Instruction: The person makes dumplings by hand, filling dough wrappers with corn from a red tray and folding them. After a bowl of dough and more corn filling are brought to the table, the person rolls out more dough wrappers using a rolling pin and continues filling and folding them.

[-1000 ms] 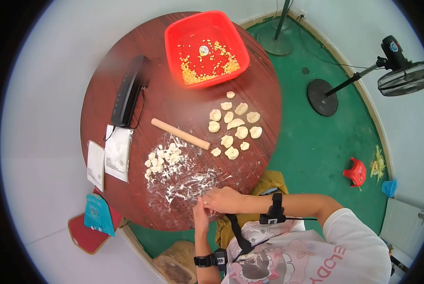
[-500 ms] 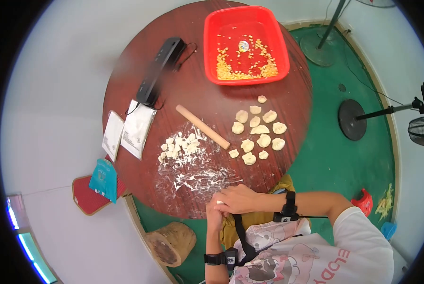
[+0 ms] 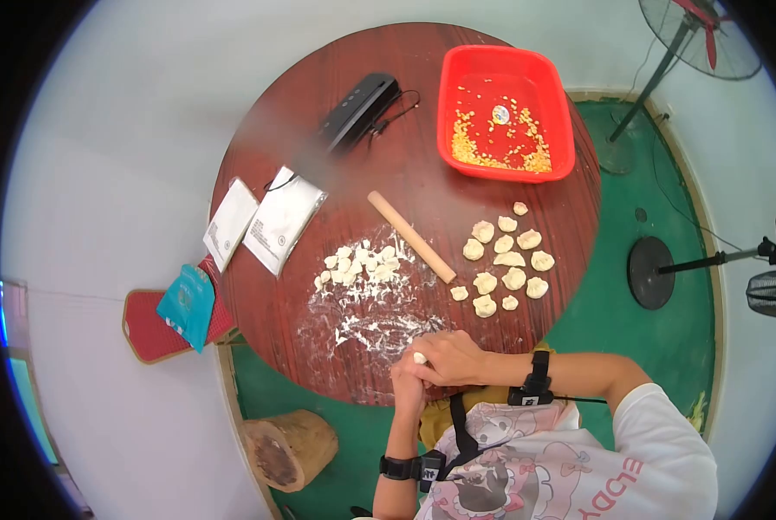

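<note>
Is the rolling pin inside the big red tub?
No, the rolling pin lies on the table, between the little dough lumps and the folded dough pieces.

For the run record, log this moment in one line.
left hand, right hand: together at dough lump | rolling pin: on table, between dough pieces and dumplings | red tub: yellow bits inside

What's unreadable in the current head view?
- White piece: full shape, covered by fingers.
- Left hand: fingertips, behind right hand.
- White packets: print too small.
- Black device: lower end, lost in blur.
- Right-hand fan: cut off by dark image border.
</note>
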A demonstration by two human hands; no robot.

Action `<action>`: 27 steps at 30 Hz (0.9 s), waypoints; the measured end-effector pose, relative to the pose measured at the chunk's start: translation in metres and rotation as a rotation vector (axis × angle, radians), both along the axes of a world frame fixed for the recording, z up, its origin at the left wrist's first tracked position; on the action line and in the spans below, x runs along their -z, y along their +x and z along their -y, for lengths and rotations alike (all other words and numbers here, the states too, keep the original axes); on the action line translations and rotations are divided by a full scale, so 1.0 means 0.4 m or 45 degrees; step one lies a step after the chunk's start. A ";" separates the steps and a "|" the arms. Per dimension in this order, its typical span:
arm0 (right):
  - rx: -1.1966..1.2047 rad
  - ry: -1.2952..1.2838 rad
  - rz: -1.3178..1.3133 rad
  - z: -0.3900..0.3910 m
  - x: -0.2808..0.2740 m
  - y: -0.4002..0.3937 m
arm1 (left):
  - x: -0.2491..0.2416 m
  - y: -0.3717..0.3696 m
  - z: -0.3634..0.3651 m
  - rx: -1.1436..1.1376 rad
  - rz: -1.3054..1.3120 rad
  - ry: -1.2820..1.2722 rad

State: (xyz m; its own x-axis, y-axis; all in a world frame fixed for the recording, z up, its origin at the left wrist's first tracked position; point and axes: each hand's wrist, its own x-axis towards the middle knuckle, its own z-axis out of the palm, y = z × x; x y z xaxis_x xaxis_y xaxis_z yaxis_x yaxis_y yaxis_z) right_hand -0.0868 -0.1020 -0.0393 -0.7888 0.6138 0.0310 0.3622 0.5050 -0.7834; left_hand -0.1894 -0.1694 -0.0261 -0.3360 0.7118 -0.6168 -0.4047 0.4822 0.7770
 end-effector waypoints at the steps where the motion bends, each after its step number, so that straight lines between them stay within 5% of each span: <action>1: 0.031 0.031 0.027 -0.003 -0.019 -0.002 | 0.007 0.003 0.002 -0.017 0.005 0.005; 11: 0.171 -0.100 -0.454 0.020 0.021 -0.028 | 0.025 0.013 0.024 -0.113 -0.151 0.213; 24: 0.122 -0.082 -0.449 0.036 0.015 -0.041 | 0.036 0.021 0.052 -0.243 0.166 0.287; 27: 0.124 -0.378 -0.460 0.038 0.000 -0.042 | 0.038 0.021 0.056 -0.239 0.161 0.333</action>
